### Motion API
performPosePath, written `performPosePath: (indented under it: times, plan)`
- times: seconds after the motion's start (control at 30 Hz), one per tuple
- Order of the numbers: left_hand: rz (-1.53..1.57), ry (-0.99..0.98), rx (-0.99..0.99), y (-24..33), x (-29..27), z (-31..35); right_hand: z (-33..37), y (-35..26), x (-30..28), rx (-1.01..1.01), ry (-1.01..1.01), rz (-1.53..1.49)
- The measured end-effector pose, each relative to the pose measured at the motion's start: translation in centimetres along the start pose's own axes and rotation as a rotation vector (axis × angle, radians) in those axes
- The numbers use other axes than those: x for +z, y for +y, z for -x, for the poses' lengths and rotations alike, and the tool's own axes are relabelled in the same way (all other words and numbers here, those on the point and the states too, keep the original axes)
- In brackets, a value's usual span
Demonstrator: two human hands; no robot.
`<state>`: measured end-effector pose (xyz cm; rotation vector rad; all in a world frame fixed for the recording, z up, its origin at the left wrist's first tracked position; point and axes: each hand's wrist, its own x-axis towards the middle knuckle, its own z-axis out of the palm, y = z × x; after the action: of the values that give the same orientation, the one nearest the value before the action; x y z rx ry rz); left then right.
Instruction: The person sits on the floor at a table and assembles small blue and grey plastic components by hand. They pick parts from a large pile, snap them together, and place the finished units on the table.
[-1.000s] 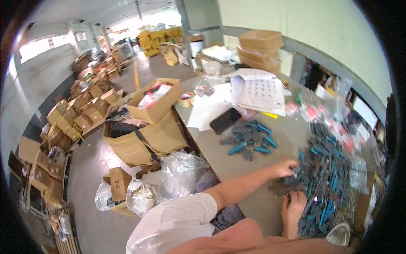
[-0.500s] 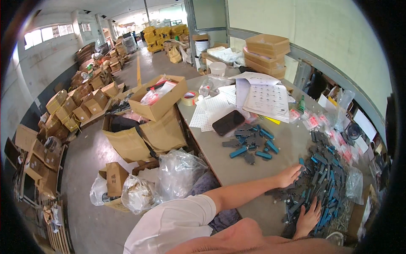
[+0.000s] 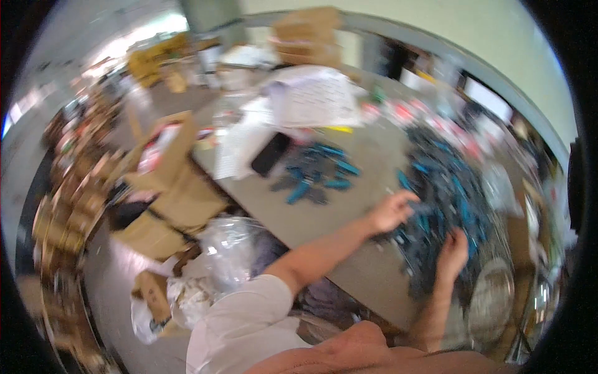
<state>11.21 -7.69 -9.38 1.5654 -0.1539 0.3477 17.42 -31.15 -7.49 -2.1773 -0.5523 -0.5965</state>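
The picture is smeared by motion. My left hand (image 3: pixel 392 212) is at the left edge of a large heap of dark grey and blue plastic parts (image 3: pixel 430 168). Its fingers are pinched together, with a dark shape at the tips too blurred to name. Over the near part of the heap is my right hand (image 3: pixel 452 252), its fingers bent toward the parts. Blur hides whether it grips one. A smaller pile of similar grey and blue parts (image 3: pixel 316 171) lies further left on the grey table (image 3: pixel 367 153).
A black phone (image 3: pixel 271 154) and printed sheets (image 3: pixel 317 96) lie behind the small pile. Red-and-white small bags (image 3: pixel 414 112) line the heap's far side. A clear plastic bag (image 3: pixel 500 189) is at its right. Cardboard boxes (image 3: pixel 165 209) stand left of the table.
The view has swung, shifting the table leftward in the picture. My right hand has risen from lying spread on the heap to bent fingers. My left hand remains at the heap's left edge.
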Motion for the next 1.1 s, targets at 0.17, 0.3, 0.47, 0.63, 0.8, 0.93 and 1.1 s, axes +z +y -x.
performPosePath:
  times: [0.17,0.3,0.47,0.63,0.8,0.93,1.1]
  plan:
    - [0.107,0.091,-0.089,1.0,0.6,0.0,-0.6,0.6,-1.7,0.059,0.022,-0.054]
    - [0.114,0.065,-0.199,1.9,0.5,-0.1,-0.8,0.1,-2.2,0.175,0.081,-0.183]
    - [0.117,0.121,-0.162,2.4,0.9,0.1,-0.8,0.4,-2.1,0.047,0.103,0.005]
    - [0.043,0.124,-0.143,2.3,0.9,0.1,-0.5,-1.7,-1.7,-0.176,0.092,0.352]
    - [-0.091,0.084,-0.052,1.9,1.4,0.2,0.3,-3.1,-0.4,-0.08,-0.01,0.454]
    - [-0.179,0.076,0.008,1.1,1.5,0.0,0.1,-1.2,0.5,-0.115,0.077,0.405]
    - [0.045,0.125,-0.149,2.5,2.1,0.2,-0.4,-1.4,0.3,-0.032,0.197,0.128]
